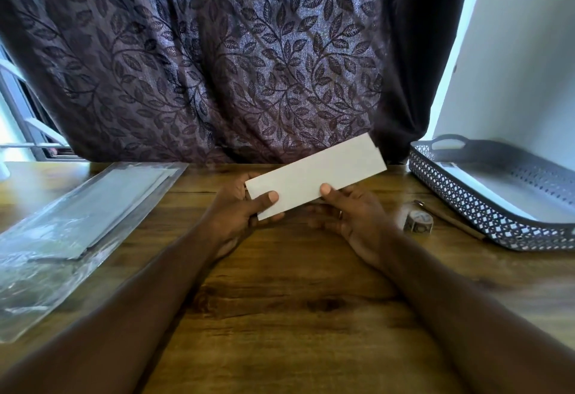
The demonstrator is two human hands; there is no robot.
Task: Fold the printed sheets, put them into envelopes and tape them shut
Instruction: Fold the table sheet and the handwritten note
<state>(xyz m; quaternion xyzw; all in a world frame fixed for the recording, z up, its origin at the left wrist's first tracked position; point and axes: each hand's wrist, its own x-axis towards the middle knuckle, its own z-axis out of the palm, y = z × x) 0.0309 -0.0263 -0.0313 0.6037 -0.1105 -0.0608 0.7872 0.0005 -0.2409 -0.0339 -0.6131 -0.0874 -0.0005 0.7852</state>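
Nearest us the bare bench (pixel 295 300) lies between our forearms; past it both hands meet on the folded sheet (pixel 317 175), held just above the wood; our left hand (pixel 236 210) pinches its near left end, thumb on top and fingers curled beneath; our right hand (pixel 357 216) clamps the near long edge about midway, thumb on top, fingers under; the sheet's long axis runs from the left hand up and away to the far right, where one corner shows a slight offset of layers; we judge the folding done and the envelope next; the pack of envelopes (pixel 93 207) lies flat to the left, well apart and nearer our left hand; the tape roll (pixel 418 221) sits just right of the right hand, beside a pen (pixel 448 216) and the latticed tray (pixel 466 194); beyond hangs a leaf-patterned curtain (pixel 249 51).
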